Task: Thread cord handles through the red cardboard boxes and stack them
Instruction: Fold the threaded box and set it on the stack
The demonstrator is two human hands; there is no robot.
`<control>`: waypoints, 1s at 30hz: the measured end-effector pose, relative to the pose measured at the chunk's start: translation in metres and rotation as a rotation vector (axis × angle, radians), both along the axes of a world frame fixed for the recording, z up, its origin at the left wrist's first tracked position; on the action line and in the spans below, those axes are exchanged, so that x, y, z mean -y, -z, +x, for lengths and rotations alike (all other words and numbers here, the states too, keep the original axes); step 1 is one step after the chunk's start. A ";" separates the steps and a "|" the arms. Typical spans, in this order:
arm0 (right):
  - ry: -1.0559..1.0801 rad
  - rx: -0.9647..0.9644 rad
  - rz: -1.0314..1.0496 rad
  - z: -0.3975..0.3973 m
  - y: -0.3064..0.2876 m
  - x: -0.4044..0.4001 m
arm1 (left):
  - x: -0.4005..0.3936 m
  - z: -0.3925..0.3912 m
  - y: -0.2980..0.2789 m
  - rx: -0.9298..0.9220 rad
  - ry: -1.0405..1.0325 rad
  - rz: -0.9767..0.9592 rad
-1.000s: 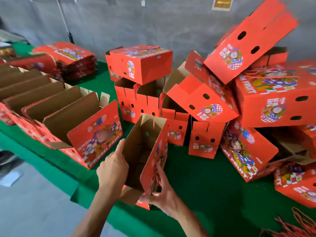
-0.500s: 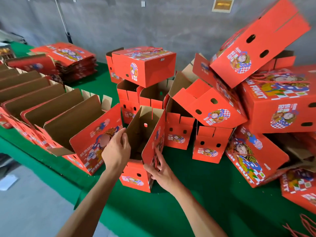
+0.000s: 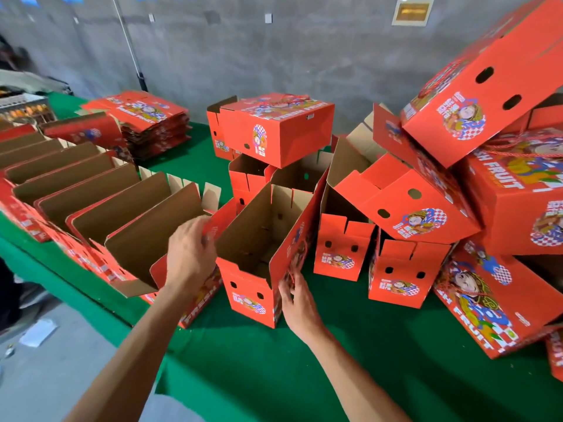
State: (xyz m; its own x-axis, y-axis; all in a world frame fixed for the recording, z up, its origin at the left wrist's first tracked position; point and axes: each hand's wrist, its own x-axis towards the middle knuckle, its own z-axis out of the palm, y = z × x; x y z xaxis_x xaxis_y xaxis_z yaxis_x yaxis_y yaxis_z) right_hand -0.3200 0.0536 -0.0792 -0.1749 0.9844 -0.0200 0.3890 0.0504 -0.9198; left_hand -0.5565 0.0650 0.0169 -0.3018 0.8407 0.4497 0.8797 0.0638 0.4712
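Hands flanking open red box, fingertips hidden, pile cropped right

You're working over a green cloth spread across the table, with a grey concrete wall behind it. A gold-framed plaque hangs on that wall. Down on the floor at your left lies a white paper scrap.

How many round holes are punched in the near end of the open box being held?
2: the left hole and the right hole, side by side above the printed picture on the open box. None looks hidden on that face.
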 end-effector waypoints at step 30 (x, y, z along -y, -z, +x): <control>0.013 -0.417 0.054 0.036 -0.139 -0.010 | 0.092 0.113 -0.266 -0.276 -0.227 0.325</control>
